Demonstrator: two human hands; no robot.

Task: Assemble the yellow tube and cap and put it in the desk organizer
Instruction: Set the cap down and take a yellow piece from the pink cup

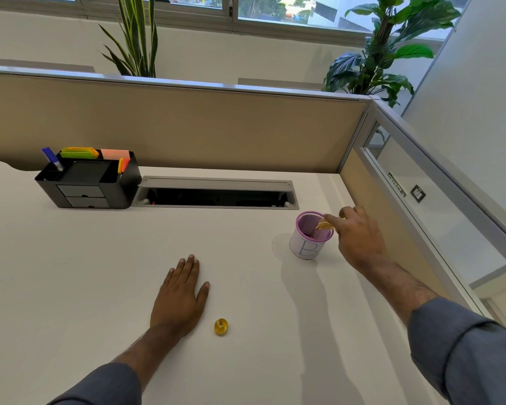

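Right hand (360, 238) grips yellow tube (324, 225) over purple mesh cup (310, 238).

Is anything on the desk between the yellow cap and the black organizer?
Only the left hand, lying flat beside the cap on the organizer's side. Beyond it, the desk up to the organizer shows nothing. The right hand is off at the purple cup.

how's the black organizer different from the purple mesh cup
The black desk organizer is a solid, boxy unit with drawers and compartments, holding markers and sticky notes at the desk's back left. The purple mesh pen cup is round, open-weave, wrapped in white paper marked "B", standing by the right hand. Both sit upright on the white desk.
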